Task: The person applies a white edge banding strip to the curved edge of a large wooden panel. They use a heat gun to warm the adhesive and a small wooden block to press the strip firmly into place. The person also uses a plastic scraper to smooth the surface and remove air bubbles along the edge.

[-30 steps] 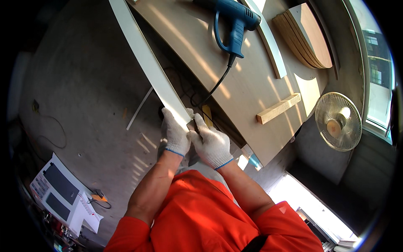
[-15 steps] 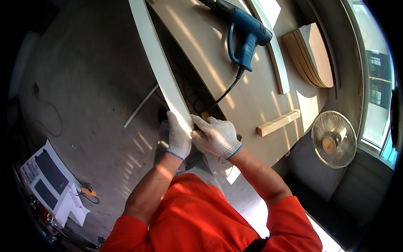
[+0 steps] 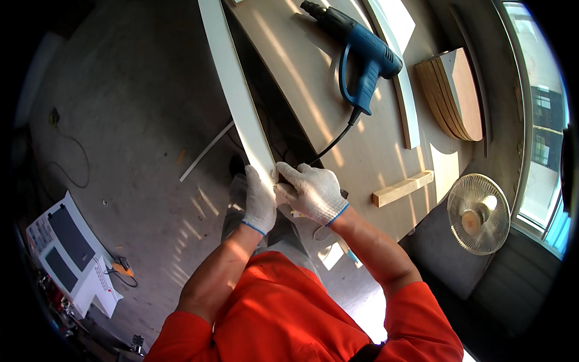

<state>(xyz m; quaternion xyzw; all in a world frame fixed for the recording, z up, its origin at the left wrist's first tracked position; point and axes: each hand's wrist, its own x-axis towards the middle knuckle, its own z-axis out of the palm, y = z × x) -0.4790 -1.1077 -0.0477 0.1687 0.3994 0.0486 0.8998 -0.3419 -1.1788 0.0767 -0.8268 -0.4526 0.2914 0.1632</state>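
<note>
A long, narrow white board [image 3: 232,84] runs from the top of the view down to my two gloved hands. My left hand [image 3: 259,199], in a white knit glove with a blue cuff, grips the board's near end along its left edge. At the right corner of that same end, my right hand [image 3: 310,190], gloved alike, has its thumb and forefinger closed on the edge. Whether a small piece also sits between those fingers is hidden. A blue heat gun [image 3: 365,57] lies on the workbench to the right, its black cord trailing down behind the board.
The wooden workbench [image 3: 307,78] carries a short wood block [image 3: 403,188], a white strip [image 3: 407,108] and stacked curved panels [image 3: 449,93]. A fan [image 3: 478,214] stands by the window. A thin white strip [image 3: 206,151] is below the board; a printed carton sheet [image 3: 72,253] lies lower left.
The view has shifted slightly, so the bench, heat gun and fan appear a little lower. Both hands stay at the board's near end, with only a slight change in finger position.
</note>
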